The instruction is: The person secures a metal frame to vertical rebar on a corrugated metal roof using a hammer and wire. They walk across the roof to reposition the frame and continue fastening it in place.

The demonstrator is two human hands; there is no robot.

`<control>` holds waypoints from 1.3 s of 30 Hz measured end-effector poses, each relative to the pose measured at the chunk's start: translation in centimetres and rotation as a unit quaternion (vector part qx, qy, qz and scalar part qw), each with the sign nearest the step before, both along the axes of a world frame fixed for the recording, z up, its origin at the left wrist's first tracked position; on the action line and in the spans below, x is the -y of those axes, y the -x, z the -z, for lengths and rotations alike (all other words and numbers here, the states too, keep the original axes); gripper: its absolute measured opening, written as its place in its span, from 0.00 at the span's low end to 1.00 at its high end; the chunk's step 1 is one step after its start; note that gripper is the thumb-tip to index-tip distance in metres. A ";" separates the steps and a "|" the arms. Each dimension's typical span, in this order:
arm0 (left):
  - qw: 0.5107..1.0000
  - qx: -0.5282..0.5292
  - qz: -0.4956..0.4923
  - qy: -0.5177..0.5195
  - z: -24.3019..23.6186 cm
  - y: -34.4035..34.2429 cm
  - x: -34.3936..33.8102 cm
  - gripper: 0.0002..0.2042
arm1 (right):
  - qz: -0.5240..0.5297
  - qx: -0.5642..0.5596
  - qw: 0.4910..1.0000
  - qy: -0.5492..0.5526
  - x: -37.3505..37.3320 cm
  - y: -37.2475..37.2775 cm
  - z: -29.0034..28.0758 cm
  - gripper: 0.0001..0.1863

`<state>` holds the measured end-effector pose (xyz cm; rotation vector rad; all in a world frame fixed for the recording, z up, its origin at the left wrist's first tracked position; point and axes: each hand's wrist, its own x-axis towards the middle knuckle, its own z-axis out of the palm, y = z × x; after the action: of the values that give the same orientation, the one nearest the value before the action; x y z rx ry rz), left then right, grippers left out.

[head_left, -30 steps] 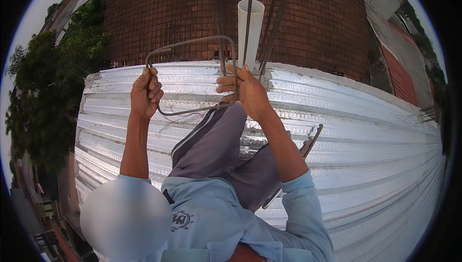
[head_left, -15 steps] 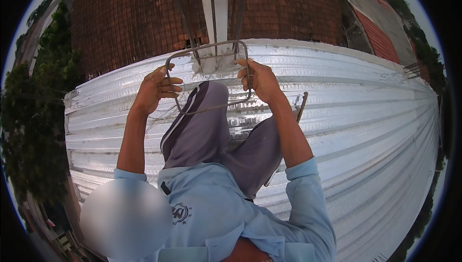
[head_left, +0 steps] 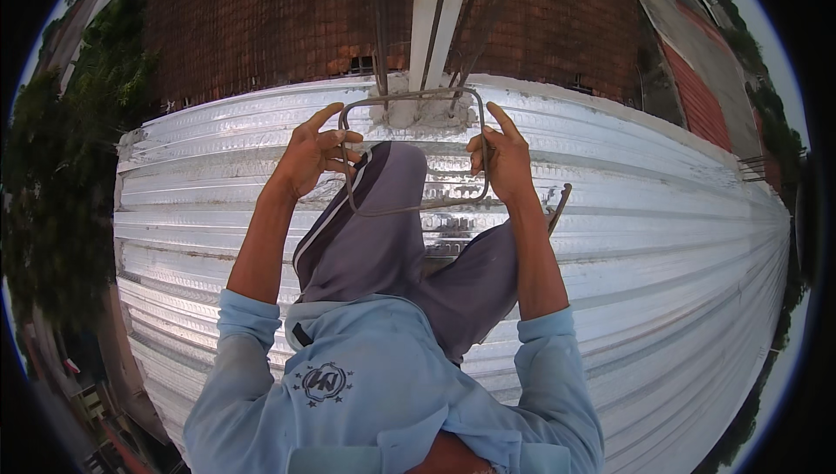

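Both hands, left hand (head_left: 312,156) and right hand (head_left: 503,159), pinch the bent steel stirrup (head_left: 416,152) around the upright rebars (head_left: 435,30); tilted, it could snag and jam.

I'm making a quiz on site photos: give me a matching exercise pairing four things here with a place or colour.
Things:
1. steel loop
2. pipe
3. left hand
4. sheet metal decking

Descriptions:
A. white, upright among rebar
B. silver, ribbed, underfoot
C. held by both hands
D. grips the loop's left side

Pairs: 1-C, 2-A, 3-D, 4-B
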<state>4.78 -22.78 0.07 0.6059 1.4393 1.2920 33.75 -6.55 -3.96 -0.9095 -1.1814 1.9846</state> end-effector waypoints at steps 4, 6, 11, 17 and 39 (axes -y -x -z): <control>0.999 -0.004 -0.028 0.023 1.4 -0.4 -0.8 0.27 | -0.008 -0.074 0.997 -0.028 0.2 -0.2 -2.9 0.24; 0.997 0.023 0.034 0.064 2.5 -0.4 -1.4 0.21 | 0.024 -0.054 0.981 -0.185 0.7 0.1 -4.2 0.18; 0.971 -0.012 0.205 0.125 0.8 -1.4 -3.8 0.28 | 0.020 0.337 0.836 -0.433 -2.0 -1.2 -9.5 0.19; 0.989 0.134 -0.052 -0.040 0.2 -2.6 -4.6 0.36 | -0.026 0.397 0.832 -0.385 -3.8 -0.8 -7.5 0.22; 0.930 -0.268 0.182 -0.174 10.6 -13.8 -1.1 0.22 | 0.140 0.146 0.979 -0.033 17.9 -6.4 -10.1 0.18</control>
<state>18.60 -21.72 -10.57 1.4836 1.4312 1.1312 40.19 -24.43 6.17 -1.2889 -1.1914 1.6165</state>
